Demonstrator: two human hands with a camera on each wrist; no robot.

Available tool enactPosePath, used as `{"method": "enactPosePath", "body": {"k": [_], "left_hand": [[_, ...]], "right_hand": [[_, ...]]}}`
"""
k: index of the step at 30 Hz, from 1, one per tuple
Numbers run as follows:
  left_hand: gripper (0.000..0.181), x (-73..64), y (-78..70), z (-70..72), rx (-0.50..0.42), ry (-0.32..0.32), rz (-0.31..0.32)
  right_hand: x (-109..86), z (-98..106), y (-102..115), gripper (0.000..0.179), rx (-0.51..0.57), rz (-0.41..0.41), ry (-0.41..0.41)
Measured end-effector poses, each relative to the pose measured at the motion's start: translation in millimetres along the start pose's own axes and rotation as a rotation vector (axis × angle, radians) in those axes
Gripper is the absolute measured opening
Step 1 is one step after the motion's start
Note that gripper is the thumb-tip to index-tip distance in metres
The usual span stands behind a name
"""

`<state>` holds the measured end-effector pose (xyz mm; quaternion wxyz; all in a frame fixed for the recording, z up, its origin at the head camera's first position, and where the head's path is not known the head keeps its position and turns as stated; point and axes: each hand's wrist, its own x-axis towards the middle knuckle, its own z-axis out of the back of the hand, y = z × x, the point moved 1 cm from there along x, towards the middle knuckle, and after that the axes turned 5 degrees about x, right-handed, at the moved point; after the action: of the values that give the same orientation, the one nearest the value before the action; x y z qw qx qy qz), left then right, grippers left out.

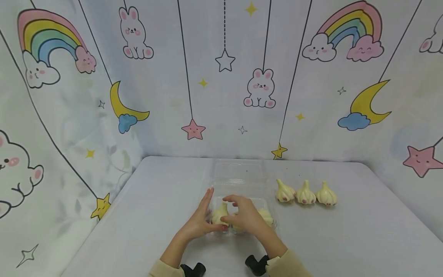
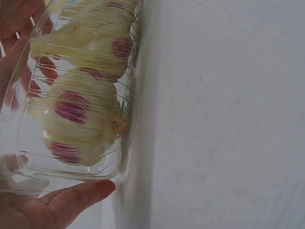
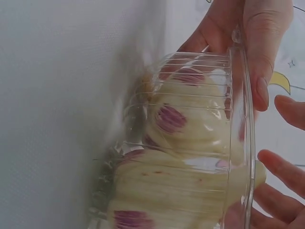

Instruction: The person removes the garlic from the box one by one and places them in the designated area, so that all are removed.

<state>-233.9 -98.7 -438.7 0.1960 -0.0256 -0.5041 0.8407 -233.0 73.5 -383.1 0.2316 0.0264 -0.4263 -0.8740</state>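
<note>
A clear plastic clamshell box point(image 1: 254, 200) sits on the table with garlic bulbs in its base. My left hand point(image 1: 197, 223) holds the box at its left end, thumb along the near side and fingers at the far side. Beside it inside is a garlic bulb point(image 1: 217, 216); another bulb point(image 1: 265, 216) lies at the right end, and the middle of the row is mostly covered by my right hand point(image 1: 246, 215). That hand hovers over the box with thumb and fingers spread apart, holding nothing. Purple-streaked bulbs point(image 2: 71, 107) show through the ribbed wall in the left wrist view.
The box's lid point(image 1: 238, 172) lies folded back behind the base. To the right, three loose garlic bulbs point(image 1: 306, 193) stand in a row on the white table point(image 1: 311, 238). A printed curtain point(image 1: 221, 100) encloses the back and sides.
</note>
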Motion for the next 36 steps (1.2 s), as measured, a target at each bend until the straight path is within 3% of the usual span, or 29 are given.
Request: {"method": "enactPosePath", "body": {"k": [4,17,24,36], "left_hand": [[0.115,0.4,0.6,-0.2,-0.029,0.002,-0.003],[0.114,0.7,-0.3,1.5,0.043,-0.016,-0.01],[0.115,1.6,3.5,0.5,0.008,-0.005,-0.02],[0.116,2.0,4.0,-0.3,-0.033,0.0,-0.021]], "right_hand": [[-0.4,-3,0,0.05,-0.029,-0.017,0.017],[7.6,-10,2,0.056,-0.109,-0.044,0.038],[12.4,-12,1,0.061,-0.097,-0.038,0.053],[22.3,-19,-7,0.07,-0.167,-0.056,0.053]]}}
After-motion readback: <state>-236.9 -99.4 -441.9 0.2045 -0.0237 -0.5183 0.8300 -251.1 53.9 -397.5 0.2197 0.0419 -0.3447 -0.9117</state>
